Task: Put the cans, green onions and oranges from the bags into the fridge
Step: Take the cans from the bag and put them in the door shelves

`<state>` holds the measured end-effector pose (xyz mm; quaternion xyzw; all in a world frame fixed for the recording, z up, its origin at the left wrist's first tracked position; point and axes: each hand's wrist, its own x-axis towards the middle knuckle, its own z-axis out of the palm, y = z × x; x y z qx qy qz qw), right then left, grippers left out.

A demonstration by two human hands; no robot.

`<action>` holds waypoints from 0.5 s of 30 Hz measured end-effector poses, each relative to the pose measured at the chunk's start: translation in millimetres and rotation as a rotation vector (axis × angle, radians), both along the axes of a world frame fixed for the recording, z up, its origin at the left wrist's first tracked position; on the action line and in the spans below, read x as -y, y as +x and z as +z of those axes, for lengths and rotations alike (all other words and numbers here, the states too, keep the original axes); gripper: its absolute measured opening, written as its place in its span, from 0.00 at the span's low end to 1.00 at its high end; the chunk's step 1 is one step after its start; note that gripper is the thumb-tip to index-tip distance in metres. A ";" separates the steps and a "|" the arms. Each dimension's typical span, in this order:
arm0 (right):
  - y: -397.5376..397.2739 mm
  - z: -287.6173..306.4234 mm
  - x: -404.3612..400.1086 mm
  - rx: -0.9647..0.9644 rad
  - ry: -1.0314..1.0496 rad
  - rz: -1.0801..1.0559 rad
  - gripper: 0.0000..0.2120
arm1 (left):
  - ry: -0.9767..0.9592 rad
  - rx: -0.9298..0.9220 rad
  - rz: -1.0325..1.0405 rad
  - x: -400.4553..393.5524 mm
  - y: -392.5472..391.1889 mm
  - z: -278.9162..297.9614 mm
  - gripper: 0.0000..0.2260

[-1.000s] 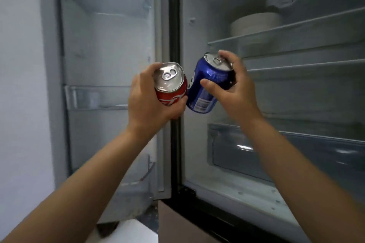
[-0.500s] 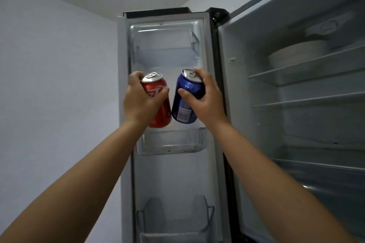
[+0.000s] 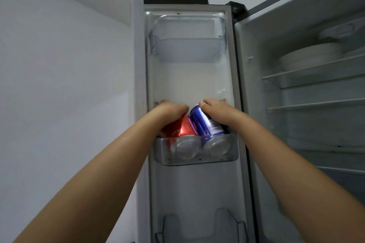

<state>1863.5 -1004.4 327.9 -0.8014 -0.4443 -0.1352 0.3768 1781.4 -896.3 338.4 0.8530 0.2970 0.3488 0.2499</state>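
Left hand (image 3: 171, 109) wrapped over the top of the red can (image 3: 182, 129), right hand (image 3: 216, 112) clamped round the upper part of the blue can (image 3: 205, 123). Both cans side by side and touching, leaning, bottoms down in the clear middle door bin (image 3: 197, 159) of the open fridge door (image 3: 189, 85). Possibly seated fully on the bin floor, hard to tell through the plastic; white bowl (image 3: 310, 59) on an upper shelf (image 3: 316, 73) inside.

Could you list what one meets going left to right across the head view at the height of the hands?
White wall → left hand → red can → blue can → right hand → fridge shelves.
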 end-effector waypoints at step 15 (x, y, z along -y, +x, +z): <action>-55.4 -25.7 14.8 0.285 -0.050 -0.251 0.10 | 0.502 -0.110 0.040 32.8 -73.9 -33.3 0.15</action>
